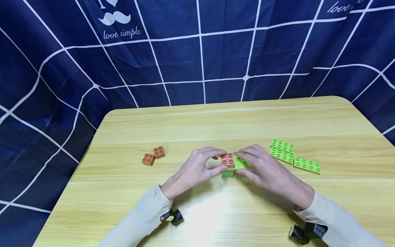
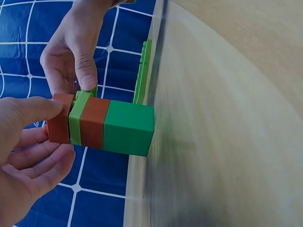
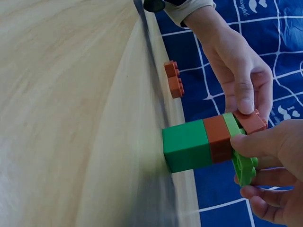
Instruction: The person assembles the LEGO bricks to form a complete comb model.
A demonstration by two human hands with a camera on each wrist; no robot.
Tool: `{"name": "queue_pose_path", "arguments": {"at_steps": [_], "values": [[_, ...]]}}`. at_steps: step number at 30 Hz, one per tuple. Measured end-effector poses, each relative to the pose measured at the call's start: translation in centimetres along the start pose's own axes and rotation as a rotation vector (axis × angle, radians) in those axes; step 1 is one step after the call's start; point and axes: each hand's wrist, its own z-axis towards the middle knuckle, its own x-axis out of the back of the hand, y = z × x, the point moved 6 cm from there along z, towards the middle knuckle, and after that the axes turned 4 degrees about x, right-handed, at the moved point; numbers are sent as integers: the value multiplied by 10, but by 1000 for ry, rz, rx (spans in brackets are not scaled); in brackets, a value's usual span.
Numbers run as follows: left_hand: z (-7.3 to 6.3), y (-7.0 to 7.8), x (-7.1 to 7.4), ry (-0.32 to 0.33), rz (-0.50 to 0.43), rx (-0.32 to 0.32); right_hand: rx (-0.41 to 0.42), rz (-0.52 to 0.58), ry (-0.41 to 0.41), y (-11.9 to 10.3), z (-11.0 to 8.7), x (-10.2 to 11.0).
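Observation:
A small stack stands near the middle of the table, between both hands. At its bottom is a dark green block (image 2: 129, 127), then an orange-brown brick (image 2: 94, 123), then a light green plate (image 1: 240, 162) jutting out to the right. Over the plate's left end, my left hand (image 1: 196, 166) pinches another orange-brown brick (image 1: 227, 160) between thumb and fingers. That brick sits slightly askew on the plate, with a thin gap showing in the left wrist view. From the other side my right hand (image 1: 267, 168) grips the plate's overhanging end, thumb on the near edge.
Two orange-brown bricks (image 1: 148, 159) lie to the left on the wooden table (image 1: 185, 127). Several light green plates (image 1: 307, 165) lie flat to the right. A dark blue curtain (image 1: 222, 61) with white lines hangs behind the table's far edge.

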Motion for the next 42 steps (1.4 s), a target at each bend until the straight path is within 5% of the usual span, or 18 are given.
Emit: {"name": "queue_pose_path", "arguments": {"at_steps": [12, 22, 42], "values": [[0, 0, 1, -4, -2, 1, 87, 87, 127, -8, 16, 8], [2, -1, 1, -88, 47, -17, 113, 90, 139, -9, 18, 7], [8, -6, 2, -104, -1, 35, 122, 83, 175, -9, 16, 5]]}}
